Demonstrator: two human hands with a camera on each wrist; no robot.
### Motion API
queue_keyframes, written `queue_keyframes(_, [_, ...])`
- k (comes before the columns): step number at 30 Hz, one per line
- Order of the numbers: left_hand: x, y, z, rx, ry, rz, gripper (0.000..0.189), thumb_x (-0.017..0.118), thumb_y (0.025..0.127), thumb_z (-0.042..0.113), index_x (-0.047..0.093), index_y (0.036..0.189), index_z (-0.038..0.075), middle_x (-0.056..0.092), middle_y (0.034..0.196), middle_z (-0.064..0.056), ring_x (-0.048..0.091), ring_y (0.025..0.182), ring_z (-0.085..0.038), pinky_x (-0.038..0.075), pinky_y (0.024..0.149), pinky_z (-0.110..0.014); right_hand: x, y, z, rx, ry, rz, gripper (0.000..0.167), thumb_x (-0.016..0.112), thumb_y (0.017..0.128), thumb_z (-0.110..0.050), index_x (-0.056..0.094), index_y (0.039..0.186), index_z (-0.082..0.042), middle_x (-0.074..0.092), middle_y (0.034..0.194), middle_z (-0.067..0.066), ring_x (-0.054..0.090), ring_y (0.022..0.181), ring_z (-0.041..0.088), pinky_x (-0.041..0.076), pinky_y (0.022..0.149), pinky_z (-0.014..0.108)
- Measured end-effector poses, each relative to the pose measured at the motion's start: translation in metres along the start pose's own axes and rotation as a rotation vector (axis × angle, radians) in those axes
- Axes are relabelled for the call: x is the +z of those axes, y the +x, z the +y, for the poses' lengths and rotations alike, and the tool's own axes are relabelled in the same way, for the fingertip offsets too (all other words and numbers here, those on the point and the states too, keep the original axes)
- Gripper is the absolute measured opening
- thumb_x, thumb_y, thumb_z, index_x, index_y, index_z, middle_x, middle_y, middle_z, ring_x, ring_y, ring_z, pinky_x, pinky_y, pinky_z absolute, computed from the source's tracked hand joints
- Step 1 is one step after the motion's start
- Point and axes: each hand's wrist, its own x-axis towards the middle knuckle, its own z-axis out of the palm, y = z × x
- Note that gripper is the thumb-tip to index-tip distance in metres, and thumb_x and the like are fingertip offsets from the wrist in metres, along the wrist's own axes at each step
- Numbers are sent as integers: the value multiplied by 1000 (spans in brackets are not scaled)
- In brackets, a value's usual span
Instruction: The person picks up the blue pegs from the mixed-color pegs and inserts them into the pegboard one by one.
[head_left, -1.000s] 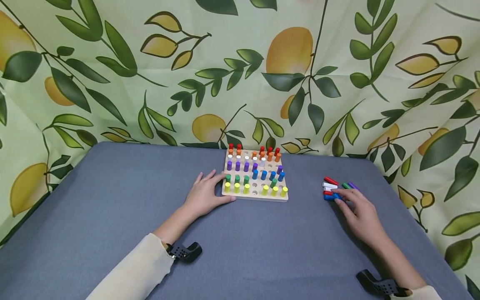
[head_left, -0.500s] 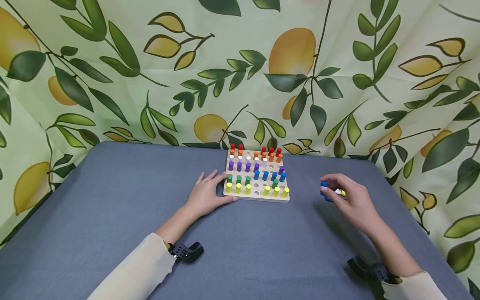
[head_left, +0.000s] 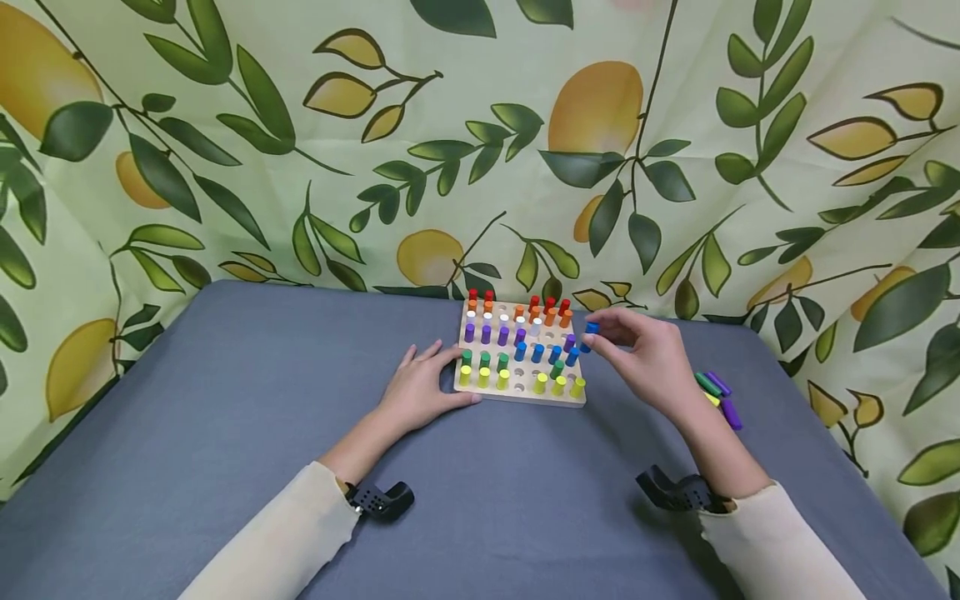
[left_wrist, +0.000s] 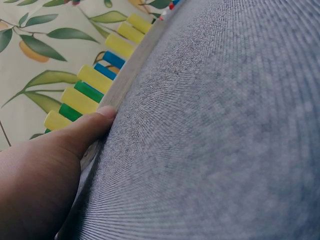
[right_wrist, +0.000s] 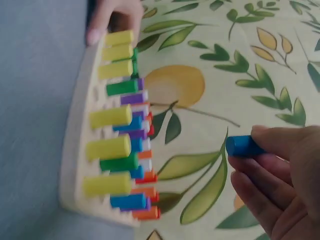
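The left hand (head_left: pixel 416 389) has stayed where it was, its fingers spread wide, touching the near left corner of the wooden board (head_left: pixel 528 398), with the thumb along the front edge. The board sits at about two o'clock from that hand, with rows of colored pegs (head_left: pixel 484 378) and some empty holes. Just past its right side, at three o'clock, is a blue peg (head_left: pixel 591 329), pinched in the fingers of the right hand (head_left: pixel 645 354). That hand has come over from the loose pegs, so the work seems to be back at the board, with this peg not yet in. At four o'clock from the right hand, green, yellow and purple loose pegs (head_left: pixel 731 414) lie on the surface (head_left: pixel 510 500).
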Motion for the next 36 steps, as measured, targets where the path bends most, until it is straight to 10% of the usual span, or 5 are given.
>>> queue_keyframes(9, [3, 2, -1, 9, -7, 19, 79, 81, 79, 55, 58, 143, 17, 54, 152, -11, 39, 151, -33, 13, 129, -58, 17, 30, -22, 13, 50, -71, 23, 77, 91, -18, 76, 111, -7, 79, 100, 9, 77, 86, 21, 65, 77, 39])
queue_keyframes(36, [2, 1, 1, -8, 5, 9, 78, 80, 79, 58, 58, 143, 19, 54, 152, -11, 39, 151, -32, 16, 129, -59, 85, 46, -16, 54, 171, -179, 16, 75, 92, -16, 75, 106, -9, 78, 96, 7, 76, 85, 19, 63, 75, 37])
